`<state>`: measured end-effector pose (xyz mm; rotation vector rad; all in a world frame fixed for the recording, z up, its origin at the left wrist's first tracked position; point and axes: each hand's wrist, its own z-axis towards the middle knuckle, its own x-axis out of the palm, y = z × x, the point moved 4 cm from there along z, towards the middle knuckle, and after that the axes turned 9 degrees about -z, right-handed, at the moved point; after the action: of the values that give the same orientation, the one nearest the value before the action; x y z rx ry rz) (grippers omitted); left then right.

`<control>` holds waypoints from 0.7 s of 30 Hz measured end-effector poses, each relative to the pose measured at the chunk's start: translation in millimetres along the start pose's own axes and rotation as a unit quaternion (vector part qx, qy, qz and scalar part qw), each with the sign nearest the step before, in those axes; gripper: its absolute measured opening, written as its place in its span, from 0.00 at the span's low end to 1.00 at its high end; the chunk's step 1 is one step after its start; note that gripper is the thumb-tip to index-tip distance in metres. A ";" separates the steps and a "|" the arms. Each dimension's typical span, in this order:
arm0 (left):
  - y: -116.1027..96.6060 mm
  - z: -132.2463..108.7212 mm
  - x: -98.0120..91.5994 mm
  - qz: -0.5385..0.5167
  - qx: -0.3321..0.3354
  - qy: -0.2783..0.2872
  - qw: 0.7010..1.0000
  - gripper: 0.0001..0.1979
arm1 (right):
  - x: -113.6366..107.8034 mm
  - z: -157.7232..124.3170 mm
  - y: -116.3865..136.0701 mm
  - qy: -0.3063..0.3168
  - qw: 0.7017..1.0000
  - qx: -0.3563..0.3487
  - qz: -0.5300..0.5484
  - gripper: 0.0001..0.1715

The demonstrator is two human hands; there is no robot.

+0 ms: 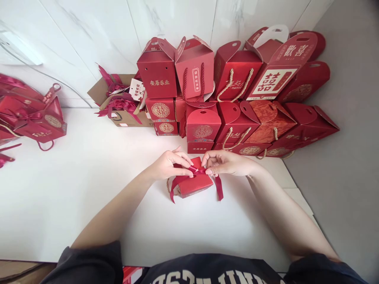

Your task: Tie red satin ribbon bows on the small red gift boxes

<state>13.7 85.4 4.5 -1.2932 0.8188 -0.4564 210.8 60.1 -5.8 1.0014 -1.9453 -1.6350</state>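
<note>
Box (196,184): small, red, card, smooth with a slight sheen, squarish flat top, thin printed marking along the near side, too small to read. It sat on the white table (103,177), right in front of the person, a bit askew, just short of the stack (237,114). Twisted cord (168,185) looped out at its left side. Ribbon (219,188): dark red, satiny, flat, crossed over the top, one tail curling down at left, another hanging at right. Left hand (171,165): thumb and index nearly closed, pinching ribbon above the box, other fingers loosely curved. Right hand (226,162): thumb and index pinched on ribbon near the crossing, rest curled. Stack was red card boxes, curved flaps, rope handles, gold print. Brown carton (130,119) beside it held ribbon bows; wall (97,23) behind was glossy, marbled tile
</note>
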 end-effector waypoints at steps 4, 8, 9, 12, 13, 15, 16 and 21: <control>4.3 1.3 -1.2 -0.001 0.004 -0.007 1.000 0.09 | -7.4 -5.0 -3.6 0.015 0.996 0.056 -0.067 0.21; 5.6 1.2 -2.4 -0.004 -0.011 -0.003 1.000 0.11 | -9.3 -10.0 -6.6 0.039 0.989 0.106 -0.090 0.22; 5.5 1.0 -2.6 -0.007 -0.015 0.000 1.000 0.11 | -8.6 -10.7 -6.3 0.047 0.990 0.107 -0.083 0.21; 5.4 0.4 -2.8 -0.009 -0.034 0.012 0.999 0.14 | -5.8 -10.5 0.9 0.040 0.996 0.051 -0.066 0.19; 5.4 0.3 -2.8 -0.006 -0.041 0.017 0.999 0.15 | -5.0 -9.9 5.3 0.023 0.997 0.016 -0.066 0.18; 5.2 0.5 -2.4 0.002 -0.046 0.028 0.999 0.16 | -2.7 -8.8 14.3 -0.023 0.996 -0.052 -0.070 0.16; 5.0 0.6 -2.1 0.006 -0.045 0.032 0.998 0.16 | -0.5 -8.2 17.9 -0.043 0.993 -0.077 -0.072 0.15; 3.1 1.4 -0.7 0.016 -0.033 0.035 0.999 0.15 | 16.5 -3.1 27.5 -0.089 0.983 -0.133 -0.088 0.14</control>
<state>13.9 87.6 1.8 -1.3296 0.9188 -0.4539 195.0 47.4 19.2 0.9711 -1.7227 -2.0843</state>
